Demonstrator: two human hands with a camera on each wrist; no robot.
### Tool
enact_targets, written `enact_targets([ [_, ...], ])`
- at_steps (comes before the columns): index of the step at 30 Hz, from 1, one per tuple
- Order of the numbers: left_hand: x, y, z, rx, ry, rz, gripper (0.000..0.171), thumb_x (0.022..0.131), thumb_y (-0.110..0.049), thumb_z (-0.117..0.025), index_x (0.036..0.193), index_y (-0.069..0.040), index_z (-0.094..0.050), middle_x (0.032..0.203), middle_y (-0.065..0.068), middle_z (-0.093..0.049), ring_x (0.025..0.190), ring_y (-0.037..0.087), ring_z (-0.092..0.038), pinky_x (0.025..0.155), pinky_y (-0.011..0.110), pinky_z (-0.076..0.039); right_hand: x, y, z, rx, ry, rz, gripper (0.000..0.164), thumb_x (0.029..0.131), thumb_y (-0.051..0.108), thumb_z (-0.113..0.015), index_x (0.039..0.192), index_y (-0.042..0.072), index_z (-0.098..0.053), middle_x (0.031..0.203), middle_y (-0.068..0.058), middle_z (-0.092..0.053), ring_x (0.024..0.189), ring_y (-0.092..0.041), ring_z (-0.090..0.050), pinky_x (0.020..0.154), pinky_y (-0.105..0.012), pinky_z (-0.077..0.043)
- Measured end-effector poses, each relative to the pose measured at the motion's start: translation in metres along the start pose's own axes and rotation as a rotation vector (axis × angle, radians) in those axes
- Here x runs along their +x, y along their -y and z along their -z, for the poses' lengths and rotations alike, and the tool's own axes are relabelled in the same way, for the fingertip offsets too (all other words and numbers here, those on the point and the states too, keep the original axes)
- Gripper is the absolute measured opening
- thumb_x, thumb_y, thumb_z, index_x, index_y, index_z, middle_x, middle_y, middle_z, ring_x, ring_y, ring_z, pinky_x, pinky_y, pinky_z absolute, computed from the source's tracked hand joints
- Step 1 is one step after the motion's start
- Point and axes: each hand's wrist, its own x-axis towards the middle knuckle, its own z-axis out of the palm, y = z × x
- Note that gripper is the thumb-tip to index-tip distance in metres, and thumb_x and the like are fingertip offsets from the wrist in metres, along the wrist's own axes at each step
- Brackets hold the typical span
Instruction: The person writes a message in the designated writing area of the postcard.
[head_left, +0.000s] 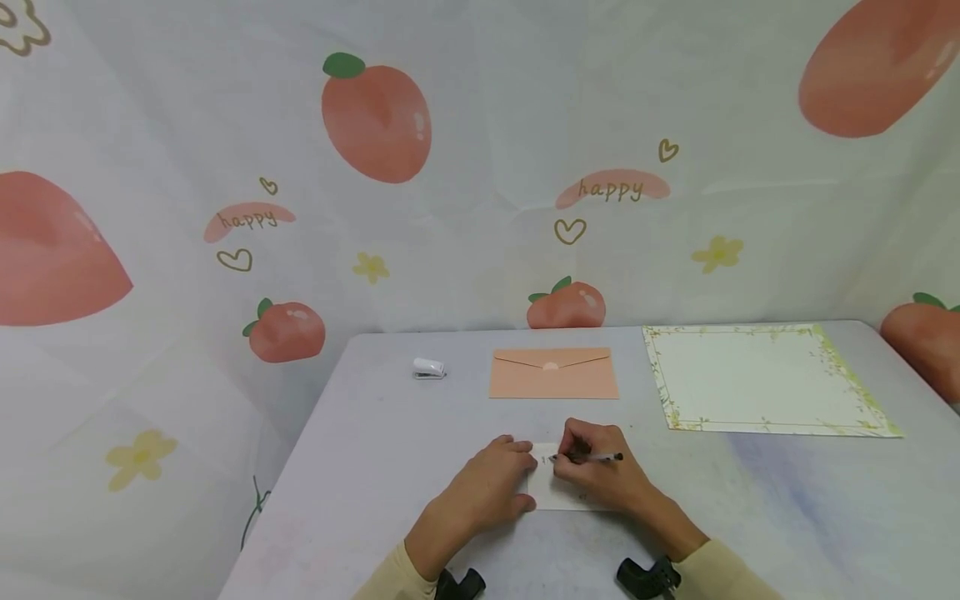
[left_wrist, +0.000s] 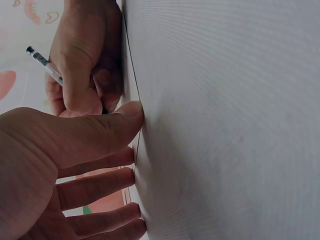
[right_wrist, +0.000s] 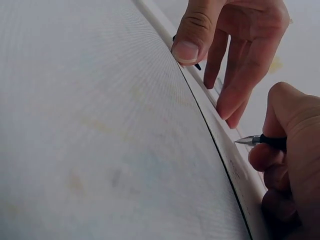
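Observation:
A small white card (head_left: 553,496) lies on the table near its front, with a few dark marks at its upper left. My right hand (head_left: 600,467) grips a pen (head_left: 606,457) with a clear barrel and black grip; in the right wrist view the pen's metal tip (right_wrist: 245,141) is right at the card's surface. My left hand (head_left: 491,483) rests with fingers spread at the card's left edge, thumb (left_wrist: 131,109) on the lower corner and fingertips farther up. The right hand covers much of the card's right side.
Behind the card lies a peach-coloured envelope (head_left: 553,383) with its flap side up. A small white stapler-like object (head_left: 429,369) sits to its left. On the right is a large sheet (head_left: 765,379) with a floral border. A fruit-patterned cloth (head_left: 465,167) hangs behind the table.

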Motion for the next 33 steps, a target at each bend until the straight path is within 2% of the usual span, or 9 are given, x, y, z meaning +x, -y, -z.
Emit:
enact_targets([
  [5,-0.0003,0.0003,-0.0007,0.002,-0.006,-0.009,0.041,0.087,-0.026,-0.095,0.123,-0.01,-0.082,0.142,0.004,-0.074,0.135,0.027,-0.066,0.107,0.039,-0.061,-0.0008,-0.0008,0.0016,0.004,0.013,-0.009,0.029,0.076,0.0,-0.077,0.077,0.025,-0.061,0.069,0.021,-0.054,0.065,0.0,-0.049,0.058,-0.019,-0.036],
  [19,-0.0006,-0.0007,0.0006,-0.001,-0.002,-0.002,0.042,0.087,-0.026,-0.095,0.123,-0.01,-0.082,0.143,0.005,-0.074,0.137,0.028,-0.066,0.108,0.04,-0.061,-0.0006,-0.0003,0.0004,-0.003,0.008,-0.003,0.029,0.078,0.001,-0.078,0.079,0.025,-0.063,0.07,0.021,-0.056,0.065,0.001,-0.05,0.058,-0.019,-0.037],
  [27,-0.0002,-0.0008,-0.0005,0.001,0.007,0.007,0.043,0.087,-0.027,-0.095,0.125,-0.01,-0.082,0.144,0.005,-0.074,0.137,0.028,-0.066,0.108,0.039,-0.06,-0.0025,0.0021,0.0044,0.008,-0.052,-0.002,0.033,0.079,-0.003,-0.078,0.078,0.026,-0.062,0.07,0.019,-0.056,0.064,-0.001,-0.051,0.057,-0.022,-0.042],
  [33,-0.0001,-0.0009,-0.0003,0.007,0.007,0.009,0.044,0.087,-0.028,-0.095,0.125,-0.01,-0.081,0.144,0.005,-0.073,0.137,0.028,-0.066,0.108,0.04,-0.06,-0.003,0.0016,0.0061,-0.011,-0.024,-0.018,0.032,0.08,-0.001,-0.078,0.08,0.026,-0.062,0.071,0.019,-0.054,0.066,0.0,-0.051,0.057,-0.021,-0.041],
])
